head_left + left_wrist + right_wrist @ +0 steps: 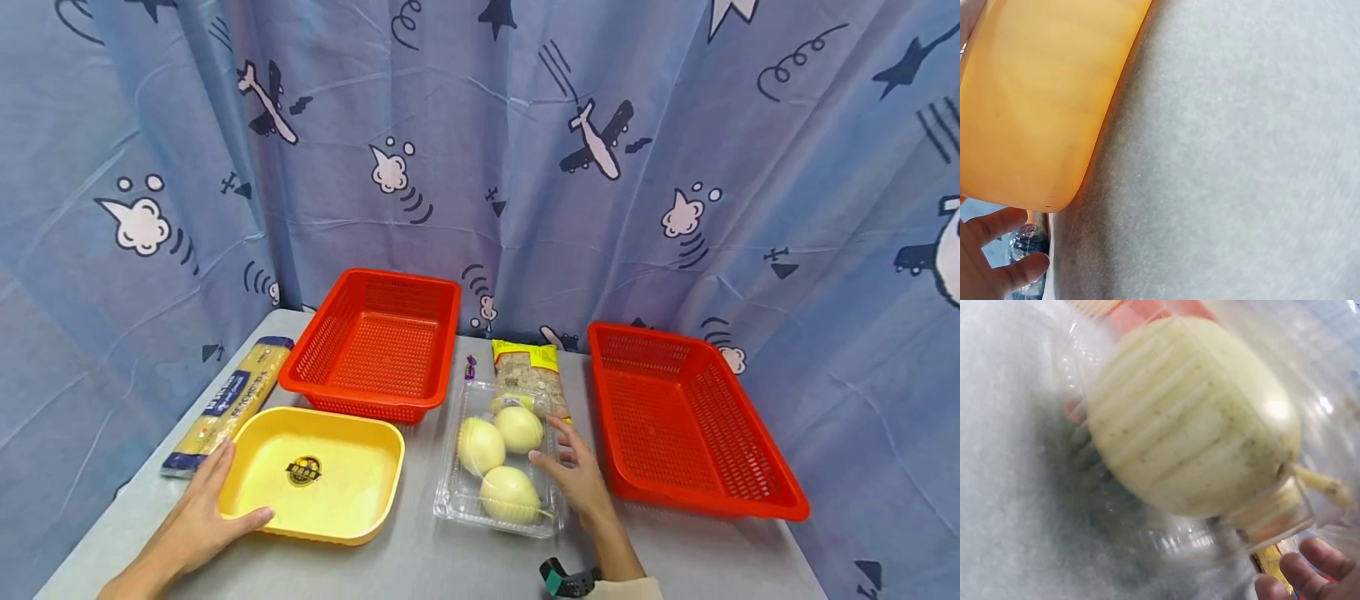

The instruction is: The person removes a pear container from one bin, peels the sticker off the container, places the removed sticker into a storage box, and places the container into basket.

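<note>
One logo [303,471] inside the yellow tray [356,492] shows only in head view

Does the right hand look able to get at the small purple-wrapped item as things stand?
Not directly, it seems: the clear box holding pale fruit stands between the right hand and the purple-wrapped item, though a path over the box appears free.

Head view forward and down, sharing yellow tray [341,496] with left wrist close-up, clear box [447,505] with right

two baskets [390,350], two packets [234,404], three-plus fruits [482,446], one tray [352,475], box [444,497], sweet [470,367]
</note>
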The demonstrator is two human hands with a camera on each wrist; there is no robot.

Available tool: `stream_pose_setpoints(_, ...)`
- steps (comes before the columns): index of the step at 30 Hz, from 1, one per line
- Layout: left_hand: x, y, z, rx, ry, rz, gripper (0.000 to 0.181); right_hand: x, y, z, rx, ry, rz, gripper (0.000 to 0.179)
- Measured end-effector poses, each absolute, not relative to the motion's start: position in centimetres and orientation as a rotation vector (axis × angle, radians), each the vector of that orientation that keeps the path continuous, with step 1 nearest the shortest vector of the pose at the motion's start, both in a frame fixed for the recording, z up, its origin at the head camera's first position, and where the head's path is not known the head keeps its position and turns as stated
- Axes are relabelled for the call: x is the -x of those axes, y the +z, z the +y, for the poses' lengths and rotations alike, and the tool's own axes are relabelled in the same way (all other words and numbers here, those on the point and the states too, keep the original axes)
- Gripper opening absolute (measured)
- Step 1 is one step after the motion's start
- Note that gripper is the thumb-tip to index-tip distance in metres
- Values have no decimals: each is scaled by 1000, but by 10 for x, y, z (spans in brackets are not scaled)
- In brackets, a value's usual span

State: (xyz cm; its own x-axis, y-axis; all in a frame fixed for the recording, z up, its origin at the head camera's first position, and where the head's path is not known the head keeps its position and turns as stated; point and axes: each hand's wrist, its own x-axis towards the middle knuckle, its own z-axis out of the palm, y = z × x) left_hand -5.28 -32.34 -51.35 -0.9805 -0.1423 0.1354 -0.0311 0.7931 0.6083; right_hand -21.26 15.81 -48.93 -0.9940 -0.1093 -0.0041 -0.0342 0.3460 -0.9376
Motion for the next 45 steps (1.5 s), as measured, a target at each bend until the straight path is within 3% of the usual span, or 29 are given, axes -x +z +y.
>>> stream_pose_setpoints(11,52,-514,-323,-136,-955,-2808,115,195,-460,148,232,-1658,2500,54)
stream_pose_setpoints(17,53,-513,-324,-128,-944,-2806,114,198,-462,150,249,-1653,2496,52)
stream_pose_setpoints(24,53,-512,-324,-159,-939,-2834,116,216,-496,159,285,-1694,2449,53)
stream_pose_setpoints(45,52,-482,-329,-176,-920,-2773,116,216,-497,159,278,-1750,2376,55)
